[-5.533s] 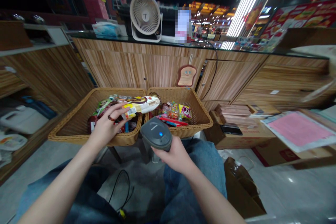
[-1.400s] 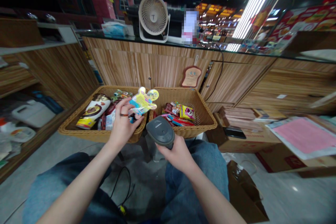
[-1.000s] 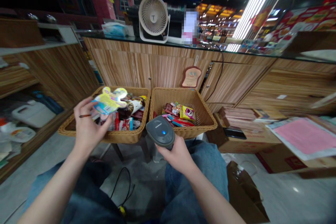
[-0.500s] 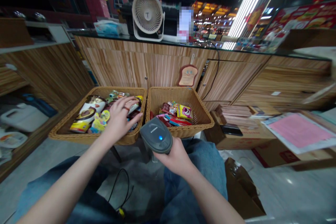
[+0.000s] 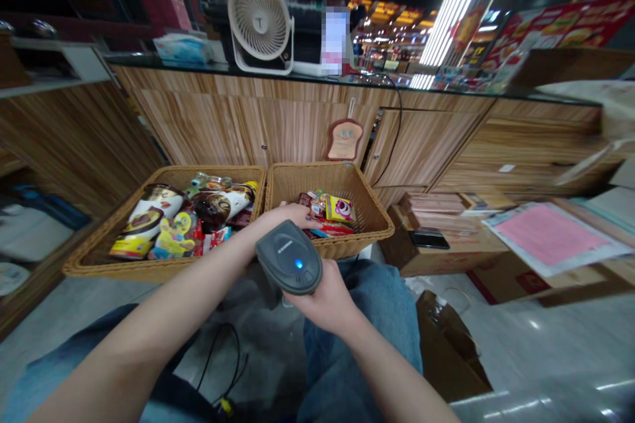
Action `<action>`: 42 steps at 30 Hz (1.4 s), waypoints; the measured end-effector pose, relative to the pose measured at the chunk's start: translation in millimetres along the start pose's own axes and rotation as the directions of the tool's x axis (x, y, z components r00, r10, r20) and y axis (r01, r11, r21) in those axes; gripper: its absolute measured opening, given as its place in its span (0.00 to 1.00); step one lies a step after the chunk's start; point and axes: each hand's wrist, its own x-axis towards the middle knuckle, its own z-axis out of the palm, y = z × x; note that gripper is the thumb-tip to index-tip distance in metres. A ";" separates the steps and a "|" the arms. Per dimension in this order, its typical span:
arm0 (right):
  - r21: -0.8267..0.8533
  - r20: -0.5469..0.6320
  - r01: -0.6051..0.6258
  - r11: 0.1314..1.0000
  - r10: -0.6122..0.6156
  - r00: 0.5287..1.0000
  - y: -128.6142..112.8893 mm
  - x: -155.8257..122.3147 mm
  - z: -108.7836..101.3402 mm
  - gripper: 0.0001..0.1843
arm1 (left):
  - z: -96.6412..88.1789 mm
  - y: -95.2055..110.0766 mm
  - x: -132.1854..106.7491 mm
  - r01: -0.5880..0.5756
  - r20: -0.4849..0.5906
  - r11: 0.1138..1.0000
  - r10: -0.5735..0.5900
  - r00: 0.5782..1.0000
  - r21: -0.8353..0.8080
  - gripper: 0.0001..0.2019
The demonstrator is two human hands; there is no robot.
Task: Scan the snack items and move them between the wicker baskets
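Leaning over the front-left corner of the right basket [image 5: 384, 215] in the head view, the left hand [image 5: 296, 215] has its fingers down beside the packets; whether they grip anything I cannot tell, as the tips are partly lost among the wrappers; the red packet [image 5: 333, 230] lies immediately to the right of those fingers, its long axis roughly along the basket's front edge; the yellow packet [image 5: 340, 209] sits farther right and a little towards the back edge; brown packets [image 5: 305, 200] lie just behind the hand; the left hand is the nearer to all of these; the right hand [image 5: 327, 301] is clasped round a dark scanner [image 5: 290, 256], blue light lit, held outside the front edge; in the left basket [image 5: 126, 269], a white-and-brown pack [image 5: 146, 221] slants by the left edge, and a rabbit-shaped pack [image 5: 176, 236] lies near the front edge.
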 end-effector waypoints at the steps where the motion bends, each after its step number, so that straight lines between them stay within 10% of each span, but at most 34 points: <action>1: -0.003 -0.001 -0.002 1.000 0.002 1.000 0.0 -0.1 0.0 0.05 | -0.6 -0.7 0.6 0.002 0.007 1.000 -0.002 1.000 -0.002 0.34; 12: -0.003 -0.007 -0.040 0.999 0.040 0.999 -3.4 1.0 -1.1 0.07 | -18.3 -26.7 -12.9 -0.021 -0.150 0.996 0.007 0.989 -0.088 0.38; 17: -0.014 -0.003 -0.041 0.999 0.041 0.999 -2.9 1.5 0.1 0.06 | -11.1 -36.6 -7.9 0.009 -0.331 0.994 -0.046 0.943 -0.112 0.25; 29: 0.000 -0.033 -0.020 1.000 0.020 0.999 -2.6 1.9 0.0 0.05 | -3.9 -18.3 5.6 -0.107 -0.169 0.989 0.124 0.978 0.105 0.48; 42: -0.016 -0.042 -0.029 0.999 0.029 0.999 -0.9 3.1 0.1 0.04 | -9.4 0.3 21.9 -0.178 -0.172 0.965 0.212 0.962 0.194 0.28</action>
